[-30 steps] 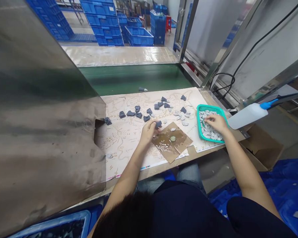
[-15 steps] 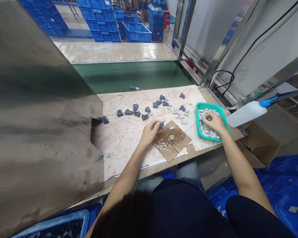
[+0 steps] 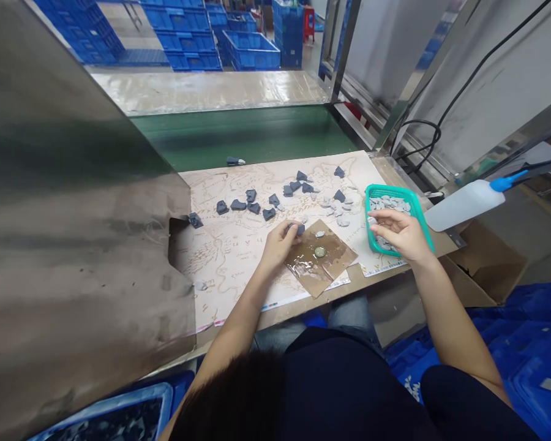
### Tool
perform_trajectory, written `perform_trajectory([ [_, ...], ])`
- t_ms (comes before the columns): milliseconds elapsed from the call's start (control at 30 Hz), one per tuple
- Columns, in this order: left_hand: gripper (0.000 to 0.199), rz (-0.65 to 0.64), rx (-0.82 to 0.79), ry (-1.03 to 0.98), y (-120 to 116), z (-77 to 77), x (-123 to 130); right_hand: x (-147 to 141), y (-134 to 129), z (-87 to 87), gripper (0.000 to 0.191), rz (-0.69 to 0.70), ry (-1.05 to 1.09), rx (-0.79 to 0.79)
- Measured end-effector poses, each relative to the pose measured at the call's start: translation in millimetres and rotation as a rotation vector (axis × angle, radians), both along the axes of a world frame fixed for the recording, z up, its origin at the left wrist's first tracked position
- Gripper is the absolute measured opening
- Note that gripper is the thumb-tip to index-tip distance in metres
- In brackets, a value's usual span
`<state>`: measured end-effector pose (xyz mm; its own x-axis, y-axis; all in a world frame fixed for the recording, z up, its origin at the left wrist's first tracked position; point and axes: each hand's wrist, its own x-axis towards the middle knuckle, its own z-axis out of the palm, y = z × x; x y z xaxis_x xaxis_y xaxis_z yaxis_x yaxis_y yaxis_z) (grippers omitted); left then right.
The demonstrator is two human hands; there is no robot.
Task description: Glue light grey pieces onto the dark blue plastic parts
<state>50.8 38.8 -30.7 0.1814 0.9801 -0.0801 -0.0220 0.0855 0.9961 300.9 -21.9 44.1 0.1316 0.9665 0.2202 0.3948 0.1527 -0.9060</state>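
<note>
Between its thumb and fingers my left hand [image 3: 278,244] pinches a dark grey piece [image 3: 299,229], over the near-left part of the printed paper. Beside it lies a square of brown cardboard [image 3: 312,278], wet and shiny, with a small round blob [image 3: 320,252] and a pale piece [image 3: 320,234] on it. My right hand [image 3: 401,234] is above the green basket [image 3: 373,191], closed on a small pale grey piece [image 3: 371,220]. Many similar pale pieces [image 3: 390,203] fill the basket. Several dark grey pieces [image 3: 254,208] and loose pale pieces [image 3: 343,222] are scattered on the paper.
A white bottle with a blue nozzle [image 3: 468,205] leans right of the basket. Past the paper [image 3: 239,245] runs a green belt [image 3: 257,131]. A metal panel [image 3: 87,245] walls off the left. Blue crates [image 3: 252,52] stand beyond; a cardboard box [image 3: 491,269] sits lower right.
My right hand has lifted from among the pale pieces and now shows one in its fingertips. The dark piece on the belt has shifted left. My left hand keeps its hold.
</note>
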Motion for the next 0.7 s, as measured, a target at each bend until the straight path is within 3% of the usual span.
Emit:
perform_trajectory([
  [167,0.033,-0.062,-0.046,-0.117,0.1,0.9,-0.4,-20.9,-1.1,-0.1,0.018,0.098,-0.250,0.121],
  [233,0.041,-0.116,-0.072,-0.187,0.4,1.4,-0.8,-31.0,0.8,-5.8,0.012,0.243,-0.451,0.198],
  [333,0.054,-0.159,-0.087,-0.276,0.9,1.5,-1.7,-45.1,5.4,-18.9,0.021,0.458,-0.713,0.256],
  [467,0.060,-0.193,-0.081,-0.334,1.5,0.9,-3.5,-59.8,12.0,-29.1,0.022,0.560,-0.969,0.173],
  [700,0.050,-0.225,-0.022,-0.360,0.5,5.9,-6.6,-77.5,16.3,-22.4,0.022,0.656,-1.226,-0.024],
])
